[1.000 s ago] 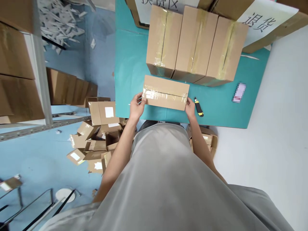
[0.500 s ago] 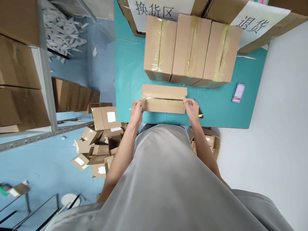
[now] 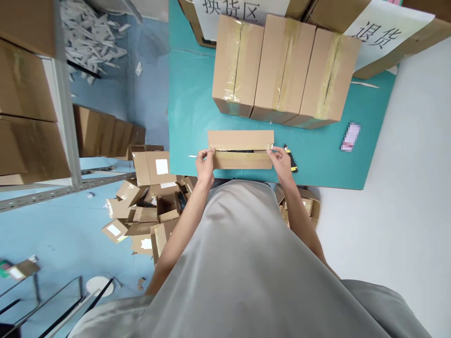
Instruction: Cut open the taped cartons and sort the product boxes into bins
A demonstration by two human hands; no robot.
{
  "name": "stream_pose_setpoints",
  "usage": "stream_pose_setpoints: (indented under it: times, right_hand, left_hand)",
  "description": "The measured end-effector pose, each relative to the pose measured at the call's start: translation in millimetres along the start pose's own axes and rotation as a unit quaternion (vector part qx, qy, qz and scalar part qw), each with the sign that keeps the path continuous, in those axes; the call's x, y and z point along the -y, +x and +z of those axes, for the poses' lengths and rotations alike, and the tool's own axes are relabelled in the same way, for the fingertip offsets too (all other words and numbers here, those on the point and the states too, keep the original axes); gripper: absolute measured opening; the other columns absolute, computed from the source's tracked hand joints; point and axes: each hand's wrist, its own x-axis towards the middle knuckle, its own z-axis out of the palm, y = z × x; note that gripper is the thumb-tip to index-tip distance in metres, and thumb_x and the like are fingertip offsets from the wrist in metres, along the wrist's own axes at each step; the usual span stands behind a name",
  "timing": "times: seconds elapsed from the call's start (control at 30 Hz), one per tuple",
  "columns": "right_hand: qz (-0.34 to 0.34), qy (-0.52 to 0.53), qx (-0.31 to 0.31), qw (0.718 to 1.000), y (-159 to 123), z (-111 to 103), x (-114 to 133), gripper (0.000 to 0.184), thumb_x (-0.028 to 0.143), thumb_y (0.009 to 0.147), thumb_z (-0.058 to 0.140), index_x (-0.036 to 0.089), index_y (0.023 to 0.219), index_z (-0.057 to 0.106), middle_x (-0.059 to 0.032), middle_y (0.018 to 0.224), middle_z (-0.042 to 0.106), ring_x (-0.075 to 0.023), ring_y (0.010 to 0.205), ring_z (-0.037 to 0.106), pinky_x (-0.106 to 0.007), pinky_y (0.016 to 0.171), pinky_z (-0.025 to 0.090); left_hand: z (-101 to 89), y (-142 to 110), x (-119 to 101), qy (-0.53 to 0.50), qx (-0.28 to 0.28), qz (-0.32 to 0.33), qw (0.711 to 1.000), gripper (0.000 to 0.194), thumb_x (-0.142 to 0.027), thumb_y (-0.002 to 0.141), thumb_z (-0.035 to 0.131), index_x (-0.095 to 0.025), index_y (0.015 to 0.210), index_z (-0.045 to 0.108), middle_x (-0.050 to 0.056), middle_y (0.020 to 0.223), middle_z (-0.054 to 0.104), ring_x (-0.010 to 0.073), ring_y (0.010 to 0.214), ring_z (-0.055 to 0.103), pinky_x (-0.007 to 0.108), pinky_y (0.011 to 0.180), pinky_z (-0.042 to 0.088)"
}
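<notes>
At far left, a metal shelf upright carries large brown cartons; white paper scraps lie scattered on the blue floor beyond it. Below the shelf, a heap of small opened cardboard boxes with white labels lies on the floor beside the table's left edge. The teal table bears the item in hand: a flat cardboard box lying near the front edge, its two top flaps parted along a dark seam. The left hand grips the near flap at the box's left end, fingers closed over its edge. The right hand pinches the same flap at the right end, thumb and fingers pressed together on it. Behind the box, apart from it, three taped cartons stand side by side. A black-and-yellow utility knife lies just beside the right hand. Further right a small blurred pink item rests on the table. Paper signs with printed characters hang on boxes at the rear.
</notes>
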Motion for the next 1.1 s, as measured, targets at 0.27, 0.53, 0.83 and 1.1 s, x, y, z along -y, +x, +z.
stream_pose_setpoints:
  times: [0.27,0.53,0.83,1.1]
  right_hand:
    - [-0.055,-0.030,0.048,0.997,-5.7,4.3,9.4,0.055,0.065,0.090,0.084,0.025,0.122,0.064,0.0077,0.075,0.061,-0.0189,0.081,0.066,-0.033,0.085,0.054]
    - [-0.112,-0.006,0.074,0.991,10.2,-4.1,11.2,0.066,0.072,0.094,0.079,0.028,0.140,0.063,-0.0131,0.145,0.072,-0.0264,0.125,0.074,-0.045,0.113,0.060]
    - [-0.247,-0.213,0.108,0.939,55.7,12.0,41.4,0.097,0.069,0.106,0.062,0.028,0.185,0.022,-0.0182,0.188,0.036,-0.0373,0.168,0.044,-0.060,0.135,0.043]
    - [-0.223,-0.487,0.110,0.837,35.2,64.7,44.8,0.134,0.046,0.082,0.097,0.010,0.185,0.018,-0.0315,0.192,0.001,-0.0505,0.179,0.003,-0.076,0.140,0.014]
  left_hand:
    - [13.8,3.1,0.0,-0.055,-0.073,0.053,0.994,0.056,-0.050,0.086,0.082,-0.025,0.068,0.034,-0.004,0.071,0.048,0.0161,0.082,0.057,0.025,0.076,0.046]
    - [-26.3,-5.5,17.5,-0.045,0.055,0.069,0.995,0.055,-0.054,0.078,0.093,-0.025,0.119,0.070,0.011,0.144,0.074,0.0280,0.136,0.069,0.037,0.108,0.059]
    - [-64.4,-21.0,53.5,0.209,0.157,0.178,0.949,0.119,-0.060,0.083,0.095,-0.029,0.181,0.034,0.024,0.187,0.029,0.0455,0.170,0.041,0.062,0.130,0.049]
    - [-20.3,-30.9,12.6,0.431,0.144,0.312,0.835,0.102,-0.036,0.087,0.090,-0.028,0.178,0.044,0.018,0.195,0.010,0.0476,0.181,0.001,0.077,0.141,0.015]
